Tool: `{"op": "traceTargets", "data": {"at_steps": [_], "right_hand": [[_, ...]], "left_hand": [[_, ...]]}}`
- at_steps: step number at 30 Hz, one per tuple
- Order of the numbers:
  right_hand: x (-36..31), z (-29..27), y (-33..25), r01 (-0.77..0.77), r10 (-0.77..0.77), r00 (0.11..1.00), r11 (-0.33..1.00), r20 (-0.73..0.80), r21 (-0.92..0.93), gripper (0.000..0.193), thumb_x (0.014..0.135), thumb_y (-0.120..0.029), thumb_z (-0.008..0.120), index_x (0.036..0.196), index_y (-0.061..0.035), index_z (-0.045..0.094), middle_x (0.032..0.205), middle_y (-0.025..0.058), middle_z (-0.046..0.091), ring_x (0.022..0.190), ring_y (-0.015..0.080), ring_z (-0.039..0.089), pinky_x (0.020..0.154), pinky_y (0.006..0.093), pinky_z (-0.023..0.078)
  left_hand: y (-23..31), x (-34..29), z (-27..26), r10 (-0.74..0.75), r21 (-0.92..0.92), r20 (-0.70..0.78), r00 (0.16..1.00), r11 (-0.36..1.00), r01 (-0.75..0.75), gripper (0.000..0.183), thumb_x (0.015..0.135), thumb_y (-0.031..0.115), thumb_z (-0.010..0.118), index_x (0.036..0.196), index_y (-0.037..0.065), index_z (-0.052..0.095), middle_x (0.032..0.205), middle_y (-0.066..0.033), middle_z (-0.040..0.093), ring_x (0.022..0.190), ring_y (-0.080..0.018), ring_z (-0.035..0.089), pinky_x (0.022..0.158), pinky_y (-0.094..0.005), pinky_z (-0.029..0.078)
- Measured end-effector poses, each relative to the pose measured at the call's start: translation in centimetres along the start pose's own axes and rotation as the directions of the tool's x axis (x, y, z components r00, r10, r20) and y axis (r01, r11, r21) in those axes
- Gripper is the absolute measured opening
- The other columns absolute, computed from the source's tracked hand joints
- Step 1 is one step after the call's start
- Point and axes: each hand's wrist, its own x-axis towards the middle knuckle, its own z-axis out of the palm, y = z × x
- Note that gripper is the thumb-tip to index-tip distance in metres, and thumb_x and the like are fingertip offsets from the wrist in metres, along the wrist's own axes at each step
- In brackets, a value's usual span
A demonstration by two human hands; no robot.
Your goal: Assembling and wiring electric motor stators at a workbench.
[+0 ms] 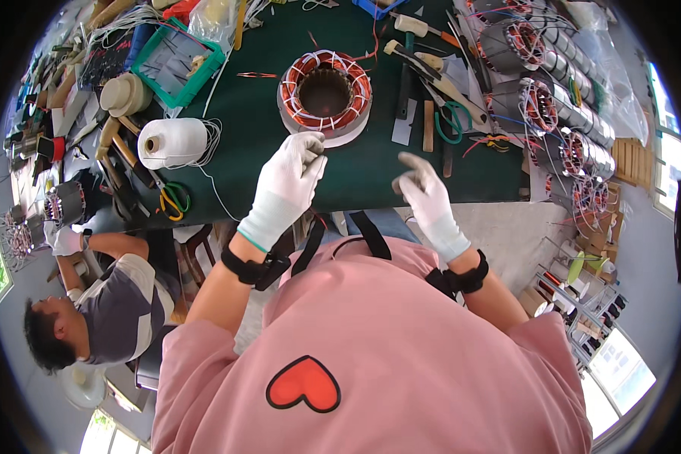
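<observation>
A motor stator (290,130) stands on the dark green bench, in front of me. Its copper winding ring (361,92) is bound all round with white lacing cord. My left hand (289,172), in a white glove, is at the stator's near edge with its fingers curled together. Whatever they pinch, if anything, is hidden. To the right, over the bench's front edge, my gloved right hand (425,195) is held with its index finger stretched out and the others bent. I see nothing in it. A loose red wire (375,38) runs up from the stator's far side.
On the left lie a white cord spool (175,144), scissors (175,201) and a green tray (216,59). Hammers, green-handled scissors (454,121) and strips lie right of the stator. More wound stators (539,106) line the right edge. A co-worker (113,295) sits at left.
</observation>
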Motion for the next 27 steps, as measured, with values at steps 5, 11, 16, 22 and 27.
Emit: {"op": "traceTargets", "data": {"at_steps": [5,11,16,22,27], "right_hand": [[-2.8,1.2,3.5,-0.107,0.108,0.993,0.994,0.048,-0.04,0.042,0.095,-0.012,0.057,0.135,-0.0011,0.055,0.089,0.0053,0.068,0.077,0.0104,0.059,0.071,0.0245,0.048],[-1.4,2.7,1.6,0.012,0.0,0.979,0.998,0.203,-0.059,0.039,0.096,-0.011,0.055,0.133,0.0004,0.056,0.086,0.0025,0.065,0.077,0.0113,0.059,0.072,0.0266,0.049],[4.4,2.0,-1.3,0.063,-0.067,0.994,0.997,0.085,0.045,0.044,0.093,-0.009,0.055,0.135,0.0026,0.052,0.087,0.0051,0.066,0.078,0.0115,0.06,0.072,0.0273,0.049],[9.8,1.6,-5.7,0.568,-0.558,0.823,0.812,0.107,-0.136,0.049,0.094,-0.01,0.061,0.142,-0.0134,0.052,0.085,0.0009,0.062,0.07,0.0072,0.056,0.065,0.0263,0.049],[11.7,1.5,-6.5,0.517,-0.355,0.815,0.803,0.459,-0.298,0.031,0.093,-0.012,0.062,0.124,-0.0083,0.062,0.081,0.0056,0.061,0.072,0.0138,0.059,0.071,0.0301,0.049]], "left_hand": [[-0.2,2.8,1.1,0.419,0.35,-0.322,0.849,0.886,-0.304,0.049,0.086,0.011,0.074,0.131,0.004,0.057,0.114,-0.0118,0.066,0.084,-0.0191,0.069,0.076,-0.029,0.055],[-2.4,2.7,-2.2,0.538,0.247,-0.033,0.842,0.821,-0.515,0.016,0.096,0.006,0.062,0.111,0.002,0.066,0.111,-0.0107,0.07,0.092,-0.0156,0.067,0.088,-0.0263,0.051],[-4.1,-2.5,-1.0,0.179,-0.269,0.016,0.984,0.948,-0.168,0.018,0.102,0.008,0.053,0.11,-0.002,0.066,0.107,-0.0039,0.066,0.095,-0.0096,0.056,0.09,-0.0248,0.045],[-1.6,-3.4,0.9,0.173,-0.218,-0.121,0.977,0.956,-0.196,0.019,0.096,-0.003,0.051,0.105,-0.002,0.068,0.091,-0.0062,0.065,0.082,-0.0101,0.058,0.081,-0.022,0.046],[1.1,-1.5,1.7,0.029,-0.084,-0.3,0.954,0.995,-0.056,0.02,0.096,0.006,0.062,0.113,0.001,0.07,0.098,-0.0067,0.07,0.074,-0.0107,0.063,0.071,-0.0239,0.052]]}}
